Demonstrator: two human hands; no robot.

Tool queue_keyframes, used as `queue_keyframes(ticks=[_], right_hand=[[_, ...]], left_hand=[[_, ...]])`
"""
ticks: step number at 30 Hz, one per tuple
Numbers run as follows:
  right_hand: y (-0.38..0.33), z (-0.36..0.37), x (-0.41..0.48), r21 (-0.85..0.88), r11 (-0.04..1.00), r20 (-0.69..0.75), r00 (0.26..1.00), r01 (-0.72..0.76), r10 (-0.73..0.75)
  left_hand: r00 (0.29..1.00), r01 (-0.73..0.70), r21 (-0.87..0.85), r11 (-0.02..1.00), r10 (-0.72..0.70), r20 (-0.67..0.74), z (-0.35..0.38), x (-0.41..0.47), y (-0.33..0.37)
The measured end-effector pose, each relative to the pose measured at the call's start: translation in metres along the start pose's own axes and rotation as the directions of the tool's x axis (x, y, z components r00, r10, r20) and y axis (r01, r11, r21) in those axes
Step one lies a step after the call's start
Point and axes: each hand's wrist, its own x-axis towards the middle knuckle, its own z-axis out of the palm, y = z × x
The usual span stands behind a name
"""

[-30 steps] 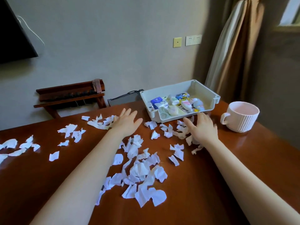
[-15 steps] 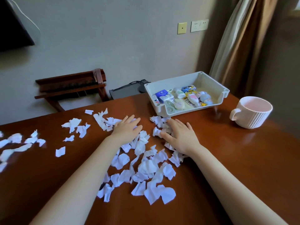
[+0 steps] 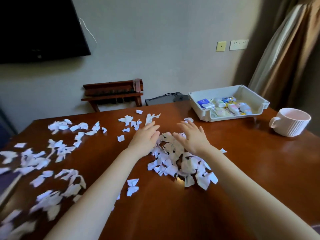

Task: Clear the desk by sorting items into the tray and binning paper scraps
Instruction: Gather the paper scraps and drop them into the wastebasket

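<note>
From the head camera, the left hand and right hand lie flat with straight fingers, holding nothing, on each side of a pile of paper scraps on the desk. The tray sits far right.

Dim room, daylight from the right glaring off the desk; left-edge scraps motion-blurred, wide-angle bowing
</note>
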Motion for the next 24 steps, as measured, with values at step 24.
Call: queue_keyframes(ticks=[24], right_hand=[[-0.222, 0.152, -0.119, -0.270, 0.905, 0.102, 0.944, 0.329, -0.312]], left_hand=[[0.901, 0.433, 0.207, 0.878, -0.414, -0.128, -0.083, -0.278, -0.207]])
